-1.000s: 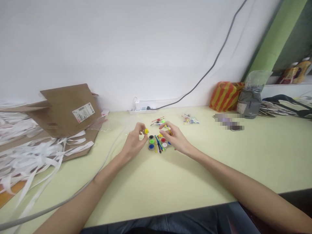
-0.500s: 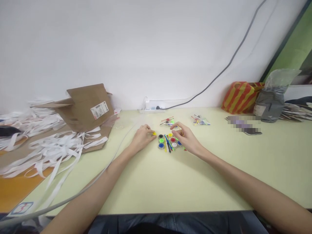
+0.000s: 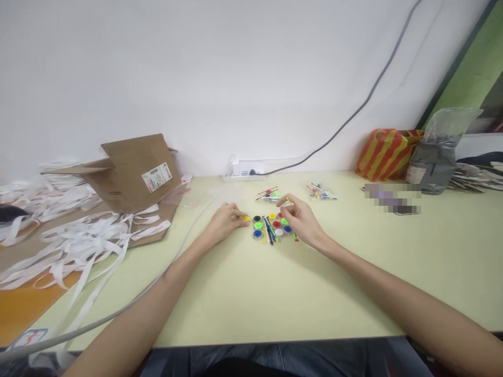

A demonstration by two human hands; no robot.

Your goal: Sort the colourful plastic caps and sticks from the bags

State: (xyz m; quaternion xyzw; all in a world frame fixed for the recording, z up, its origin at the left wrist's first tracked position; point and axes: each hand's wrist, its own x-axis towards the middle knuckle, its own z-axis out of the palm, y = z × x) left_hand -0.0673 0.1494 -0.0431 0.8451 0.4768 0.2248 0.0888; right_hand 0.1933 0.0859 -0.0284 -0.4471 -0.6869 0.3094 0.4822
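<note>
My left hand (image 3: 227,221) pinches a yellow round disc (image 3: 245,218) between thumb and fingertips, at the left end of a cluster of small discs. My right hand (image 3: 301,217) is closed above the right side of the cluster, with a small yellow stick-like piece (image 3: 290,199) showing at its fingers. Between the hands lie a black disc (image 3: 257,218), a green disc (image 3: 258,225) and a blue disc (image 3: 257,234) in a column. Beside them is a bundle of thin coloured sticks (image 3: 269,231), then a red disc (image 3: 276,224), a white disc (image 3: 279,232) and several others, partly behind my right hand.
Two piles of coloured sticks, one nearer (image 3: 270,196) and one to the right (image 3: 321,192), lie farther back. A power strip (image 3: 244,177) stands at the wall. An open cardboard box (image 3: 133,173) and white straps (image 3: 98,235) fill the left; a phone (image 3: 406,209) and bags lie right.
The view has shifted slightly. My right hand has curled a little more, and the yellow piece at its fingers shows more clearly. My left hand still pinches the yellow disc.
</note>
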